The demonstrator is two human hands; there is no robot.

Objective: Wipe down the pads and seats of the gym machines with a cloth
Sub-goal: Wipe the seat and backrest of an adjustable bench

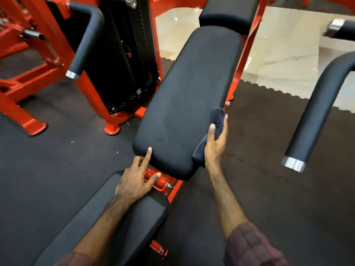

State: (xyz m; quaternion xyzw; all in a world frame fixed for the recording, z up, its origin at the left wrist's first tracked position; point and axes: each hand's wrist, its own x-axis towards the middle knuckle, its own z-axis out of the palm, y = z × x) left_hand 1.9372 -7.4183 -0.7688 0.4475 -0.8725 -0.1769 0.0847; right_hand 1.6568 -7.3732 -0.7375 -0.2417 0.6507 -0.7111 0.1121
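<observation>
From the head camera, looking down, the long black back pad (190,100) of a red-framed machine (86,89) runs away from the person, with the black seat (107,217) nearest them at lower left. The right hand (215,144) grips a dark cloth (218,120) against the pad's right edge, thumb over the cloth on the pad side and fingers curled round behind it; the cloth's tail hangs down below the palm, beside the pad's lower corner. The left hand (134,181) rests on the top of the seat with its fingers spread (index tip touching the lower left corner of the back pad, thumb lying on the red hinge tube (156,179)). Black foam-covered handles (86,39) with chrome end caps stand to either side, and a perforated black weight-stack shroud (132,60) rises behind. No brand name, label or writing can be read anywhere. Dark rubber floor mat (57,160) lies underneath.
</observation>
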